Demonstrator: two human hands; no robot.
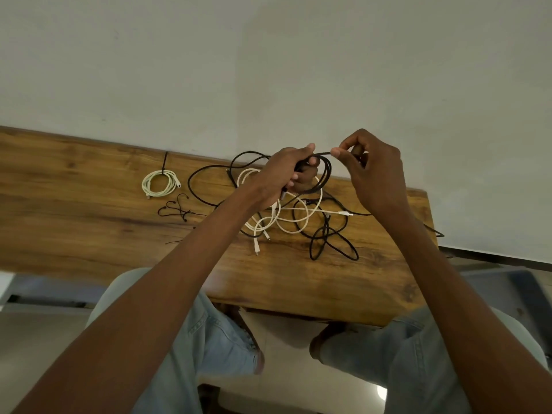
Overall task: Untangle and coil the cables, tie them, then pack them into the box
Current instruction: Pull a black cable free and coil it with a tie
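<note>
Left hand [283, 177] clamped round a part-wound coil of black cable [324, 171], held up over the table [89, 234]; right hand [373, 174] pinching the same cable just beside the coil, feeding the next turn. Hands close together, joined by a short taut run of cable

Below them, a loose tangle [298, 216] of white and black cables lying on the table, loops crossing over and under each other. Far left, well apart from the heap, one white coil [159, 183] already tied with a dark strap. Near it, spare ties [176, 209] scattered on the wood

Handling, as a guess: light, limp, braided, so not slippery but prone to snagging on the other loops and springing open once released. Best held across all turns at one spot, with the free run drawn slowly so plugs do not catch in the heap. Plug ends the only stiff, delicate parts

No box or other container in view, so nothing to report inside one
</note>
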